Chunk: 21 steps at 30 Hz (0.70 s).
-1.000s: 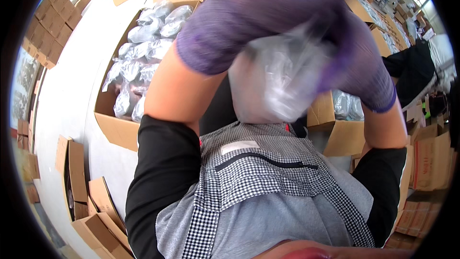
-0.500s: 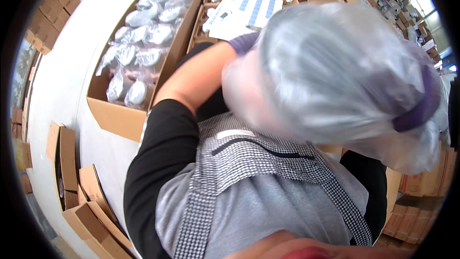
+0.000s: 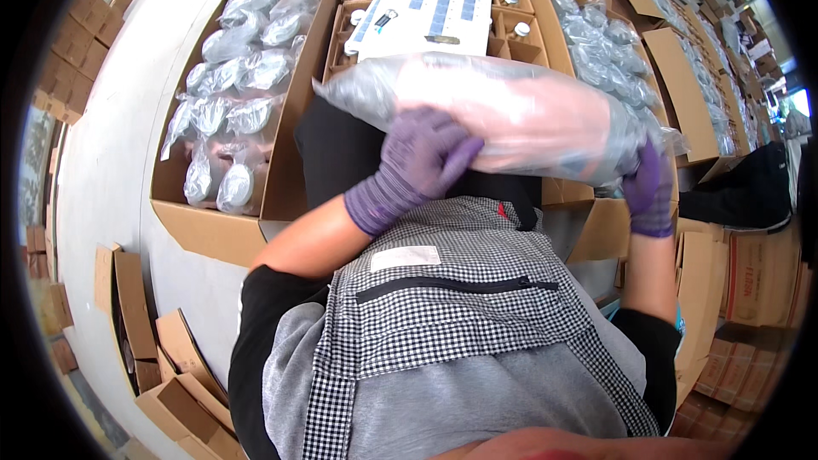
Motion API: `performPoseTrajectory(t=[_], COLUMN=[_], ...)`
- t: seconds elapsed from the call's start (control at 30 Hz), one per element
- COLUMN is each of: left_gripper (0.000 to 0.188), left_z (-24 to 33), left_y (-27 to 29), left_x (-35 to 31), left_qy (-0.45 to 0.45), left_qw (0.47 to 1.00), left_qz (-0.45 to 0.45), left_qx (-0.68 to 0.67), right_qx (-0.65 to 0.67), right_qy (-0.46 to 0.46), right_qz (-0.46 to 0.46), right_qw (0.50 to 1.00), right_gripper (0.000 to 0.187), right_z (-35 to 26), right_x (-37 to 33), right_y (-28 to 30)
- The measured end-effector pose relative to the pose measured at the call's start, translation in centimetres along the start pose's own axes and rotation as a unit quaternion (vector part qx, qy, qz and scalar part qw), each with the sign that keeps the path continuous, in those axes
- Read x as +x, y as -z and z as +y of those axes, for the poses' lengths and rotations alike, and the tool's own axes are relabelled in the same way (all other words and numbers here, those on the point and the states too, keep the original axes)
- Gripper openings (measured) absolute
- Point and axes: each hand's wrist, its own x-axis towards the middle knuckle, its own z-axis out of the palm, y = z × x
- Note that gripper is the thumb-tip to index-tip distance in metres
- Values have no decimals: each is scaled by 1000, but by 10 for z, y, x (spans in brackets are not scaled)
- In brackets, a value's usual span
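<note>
A long pink bottle in a clear plastic bag (image 3: 520, 115) lies crosswise in front of my body, its bagged ends looking grey. My right hand (image 3: 649, 192), in a purple glove, is closed on the bag's right end. At the lower left side of the bag, my gloved left hand (image 3: 426, 158) has its fingers bent against the plastic and its thumb pointing right. The bag hides part of the carton behind it. To the left stands an open carton (image 3: 200, 226) filled with similar bagged bottles, their round grey ends facing up.
A white panel with blue strips (image 3: 460, 13) rests on a divided carton (image 3: 524, 55) of white-capped bottles. Another carton of bagged bottles (image 3: 596, 43) stands right of it. Folded cardboard (image 3: 183, 400) lies on the floor at lower left; stacked brown cartons (image 3: 758, 277) rise at right.
The bagged bottle has moved down and away from close to my head, and now lies crosswise. Both gloved hands have come into view on it.
</note>
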Motion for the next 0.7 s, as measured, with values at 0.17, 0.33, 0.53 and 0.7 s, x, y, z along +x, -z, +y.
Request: performPoseTrajectory(t=[0.17, 0.33, 0.53, 0.7], left_gripper=[33, 27, 36, 34], left_z=[-23, -16, -33, -57], left_y=[-26, -14, 26, 108], left_x=[-69, -67, -36, -80], left_qy=[265, 574, 355, 337], left_qw=[956, 540, 850, 940], left_qz=[129, -2, -258, -8], left_qx=[-17, -615, -290, -59], right_qx=[473, 83, 83, 745], right_qy=[-364, -152, -219, -231], right_qz=[51, -15, -2, -215], right_qw=[801, 985, 972, 588], right_gripper=[26, 57, 59, 61], right_z=[6, 92, 111, -6], right_x=[-121, -183, -131, 49], right_y=[-42, -88, -99, -116])
